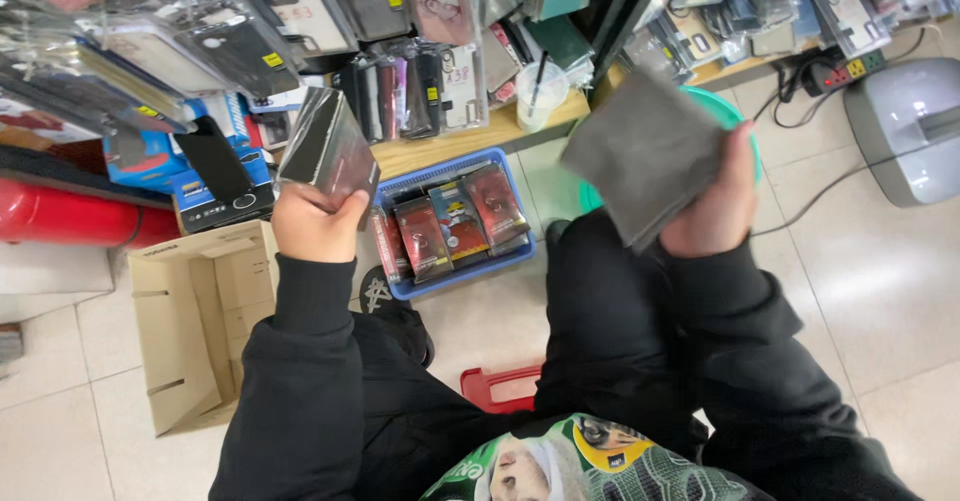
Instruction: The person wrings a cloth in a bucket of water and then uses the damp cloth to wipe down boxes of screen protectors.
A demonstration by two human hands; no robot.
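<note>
Leftmost, an open cardboard box [195, 326] lies on the tiled floor [880, 301]. Just above it the left hand [315, 223] is clenched around a phone case in a clear sleeve [328, 149], held up and tilted. Between the hands, a blue plastic basket [455, 219] holds packaged phone cases standing in a row, set against a wooden shelf [470, 139] hung with more packaged cases. Farther right, the right hand [715, 206] grasps a grey cloth [645, 156], lifted in front of a green basin [735, 121]. A grey machine [910, 131] sits at far right.
</note>
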